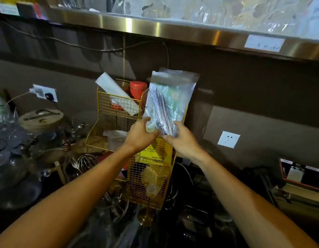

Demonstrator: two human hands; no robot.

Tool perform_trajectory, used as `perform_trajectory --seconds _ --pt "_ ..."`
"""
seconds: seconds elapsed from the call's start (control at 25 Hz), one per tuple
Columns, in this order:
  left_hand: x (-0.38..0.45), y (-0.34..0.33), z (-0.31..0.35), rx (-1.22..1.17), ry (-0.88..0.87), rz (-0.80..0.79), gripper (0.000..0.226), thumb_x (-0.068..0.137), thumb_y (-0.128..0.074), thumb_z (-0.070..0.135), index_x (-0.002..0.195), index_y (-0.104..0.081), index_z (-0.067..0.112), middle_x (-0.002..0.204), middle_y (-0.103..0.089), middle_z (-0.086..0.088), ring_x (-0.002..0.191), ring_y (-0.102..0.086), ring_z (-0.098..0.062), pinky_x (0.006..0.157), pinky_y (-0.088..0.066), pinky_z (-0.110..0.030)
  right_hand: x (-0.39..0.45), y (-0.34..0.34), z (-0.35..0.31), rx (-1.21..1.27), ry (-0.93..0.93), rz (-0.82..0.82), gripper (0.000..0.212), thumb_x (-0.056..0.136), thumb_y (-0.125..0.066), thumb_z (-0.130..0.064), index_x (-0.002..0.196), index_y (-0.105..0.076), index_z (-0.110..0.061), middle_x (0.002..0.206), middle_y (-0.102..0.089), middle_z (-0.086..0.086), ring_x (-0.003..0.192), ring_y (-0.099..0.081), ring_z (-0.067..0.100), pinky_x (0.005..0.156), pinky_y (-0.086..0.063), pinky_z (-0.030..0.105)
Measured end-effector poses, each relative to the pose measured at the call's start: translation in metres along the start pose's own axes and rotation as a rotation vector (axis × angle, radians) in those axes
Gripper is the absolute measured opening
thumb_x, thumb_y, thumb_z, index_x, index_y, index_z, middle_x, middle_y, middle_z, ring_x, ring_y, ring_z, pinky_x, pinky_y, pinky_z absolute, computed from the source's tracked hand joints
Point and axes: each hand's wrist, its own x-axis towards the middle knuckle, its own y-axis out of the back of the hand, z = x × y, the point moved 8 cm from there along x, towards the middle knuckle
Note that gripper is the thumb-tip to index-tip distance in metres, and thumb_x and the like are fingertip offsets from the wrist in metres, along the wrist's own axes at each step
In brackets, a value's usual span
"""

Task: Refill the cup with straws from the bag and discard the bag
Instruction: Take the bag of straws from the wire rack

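Head view, centre of frame: clear plastic bag [170,99] of straws [162,108] held upright in the air before the yellow wire rack [117,111], left hand [140,134] and right hand [183,140] both gripping its lower end, fingers [153,133] pinched on the film. Long axis runs near vertical, leaning slightly right, sealed header strip at top; straws inside lie along that axis. Likely light, film soft and slick, straws thin and bendable — best held low around the bundle while the top is opened; no cup identifiable on the cluttered worktop [200,221].
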Motion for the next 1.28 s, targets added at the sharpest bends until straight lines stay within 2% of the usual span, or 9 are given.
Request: perform_trajectory --seconds 0.2,0.4,0.48,0.56,0.68,0.88,1.04,1.2,1.28 --pt "0.020 -0.011 -0.014 -0.086 -0.038 0.050 0.062 0.093 -0.072 0.028 0.148 -0.052 0.008 0.149 -0.057 -0.013 0.136 -0.055 -0.031 0.111 -0.046 -0.044 0.026 -0.012 0.016 -0.028 -0.067 0.178 0.060 0.098 -0.069 -0.023 0.147 -0.041 -0.004 0.150 -0.050 0.020 0.135 -0.051 0.033 0.090 -0.039 0.027" --pt "0.027 -0.020 -0.030 -0.118 -0.021 0.085 0.065 0.096 -0.070 0.030 0.151 -0.047 0.006 0.152 -0.055 -0.012 0.139 -0.053 -0.028 0.113 -0.044 -0.044 0.044 -0.018 0.034 0.121 -0.203 0.303 0.061 0.087 -0.078 -0.023 0.134 -0.045 -0.002 0.126 -0.068 0.021 0.110 -0.069 0.039 0.086 -0.058 0.042" --pt "0.027 -0.020 -0.033 -0.126 -0.024 0.096 0.065 0.095 -0.070 0.031 0.150 -0.048 0.006 0.149 -0.058 -0.012 0.137 -0.055 -0.027 0.111 -0.047 -0.041 0.048 -0.030 0.038 0.267 -0.235 0.231 0.054 0.087 -0.081 -0.021 0.128 -0.052 -0.004 0.114 -0.071 0.019 0.088 -0.073 0.033 0.067 -0.062 0.035" --pt "0.024 -0.021 -0.033 -0.153 -0.026 0.093 0.064 0.095 -0.070 0.032 0.150 -0.048 0.006 0.144 -0.062 -0.012 0.132 -0.059 -0.027 0.106 -0.048 -0.036 0.046 -0.040 0.037 0.331 -0.221 0.157 0.035 0.091 -0.077 -0.013 0.117 -0.053 -0.012 0.095 -0.067 0.012 0.060 -0.062 0.017 0.040 -0.047 0.019" --pt "0.016 -0.018 -0.030 -0.193 -0.022 0.098 0.066 0.095 -0.071 0.031 0.151 -0.046 0.006 0.146 -0.061 -0.012 0.133 -0.059 -0.026 0.111 -0.048 -0.042 0.032 -0.033 0.035 0.377 -0.187 0.156 0.023 0.092 -0.063 0.000 0.108 -0.061 -0.018 0.083 -0.064 0.008 0.036 -0.052 0.007 0.033 -0.035 0.016" --pt "-0.013 -0.012 -0.016 -0.317 0.014 0.055 0.078 0.090 -0.077 0.036 0.154 -0.038 0.012 0.122 -0.070 -0.010 0.106 -0.072 -0.020 0.089 -0.062 -0.040 -0.019 0.008 0.029 0.433 -0.145 0.140 0.024 0.097 -0.056 0.002 0.112 -0.064 -0.014 0.073 -0.070 0.012 0.039 -0.056 0.012 0.039 -0.043 0.024" --pt "-0.051 -0.009 -0.008 -0.219 0.028 0.117 0.108 0.069 -0.088 0.054 0.155 -0.034 0.016 0.135 -0.054 -0.010 0.126 -0.054 -0.025 0.108 -0.049 -0.044 -0.074 0.040 0.033 0.469 -0.088 0.105 0.019 0.096 -0.063 0.003 0.095 -0.063 -0.016 0.085 -0.076 0.011 0.039 -0.055 0.016 0.037 -0.042 0.025" --pt "-0.097 -0.037 0.011 -0.389 0.014 -0.054 0.117 0.058 -0.097 0.048 0.154 -0.036 0.017 0.136 -0.055 0.004 0.116 -0.059 0.001 0.092 -0.050 -0.009 -0.139 0.065 0.055 0.450 -0.089 0.084 0.019 0.095 -0.064 0.004 0.094 -0.063 -0.015 0.062 -0.072 -0.005 0.036 -0.055 0.014 0.037 -0.042 0.023" --pt "-0.122 -0.054 0.020 -0.448 0.001 -0.114 0.104 0.059 -0.099 0.039 0.146 -0.047 0.016 0.129 -0.065 0.004 0.109 -0.065 0.000 0.089 -0.054 -0.011 -0.167 0.074 0.068 0.443 -0.095 0.087 0.018 0.093 -0.062 0.006 0.096 -0.063 -0.013 0.062 -0.073 -0.004 0.035 -0.054 0.014 0.037 -0.042 0.022"
